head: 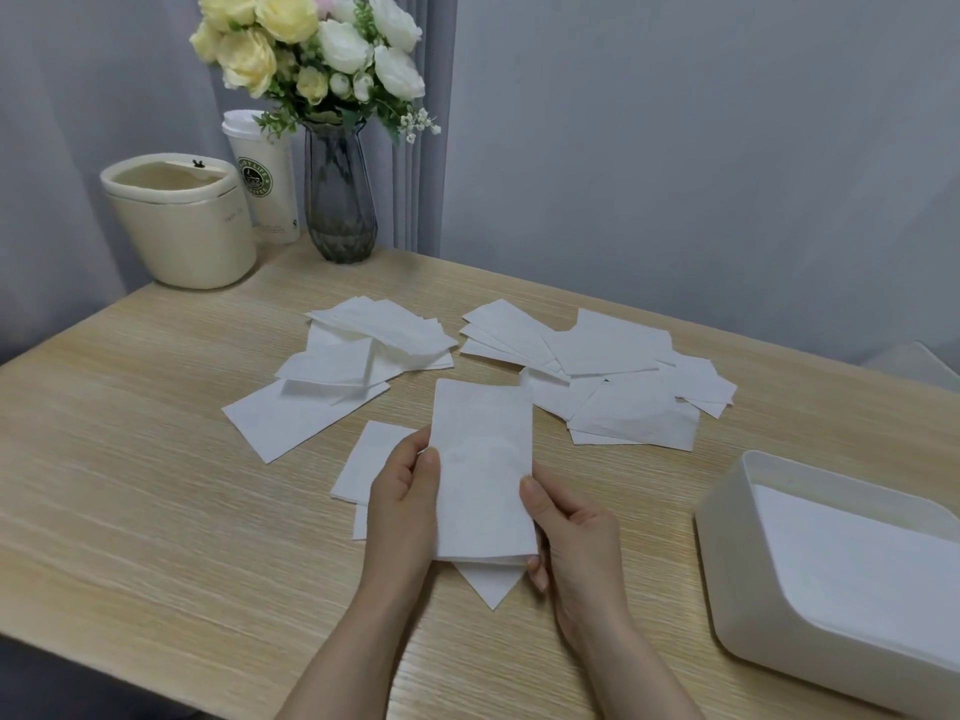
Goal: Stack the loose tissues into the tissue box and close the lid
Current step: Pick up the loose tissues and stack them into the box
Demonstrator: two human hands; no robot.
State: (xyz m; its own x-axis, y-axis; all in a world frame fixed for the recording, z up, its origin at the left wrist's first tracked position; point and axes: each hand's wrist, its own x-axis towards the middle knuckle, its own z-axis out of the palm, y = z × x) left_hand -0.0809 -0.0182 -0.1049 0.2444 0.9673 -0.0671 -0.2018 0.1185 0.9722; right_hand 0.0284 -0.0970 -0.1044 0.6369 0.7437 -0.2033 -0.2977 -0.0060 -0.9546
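A small stack of tissues was held at frame centre, pinched between the left hand and right hand; loose tissues lay scattered above, the tissue box (lid off) at lower right.

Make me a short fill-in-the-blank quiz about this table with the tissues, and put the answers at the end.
1. Both hands, left hand and right hand, hold a small stack of ____.
2. The tissue box stands at the table's ____ edge.
3. The flowers stand in a glass ____.
4. The tissue box is open; no ____ is on it.

Answers: tissues; right; vase; lid
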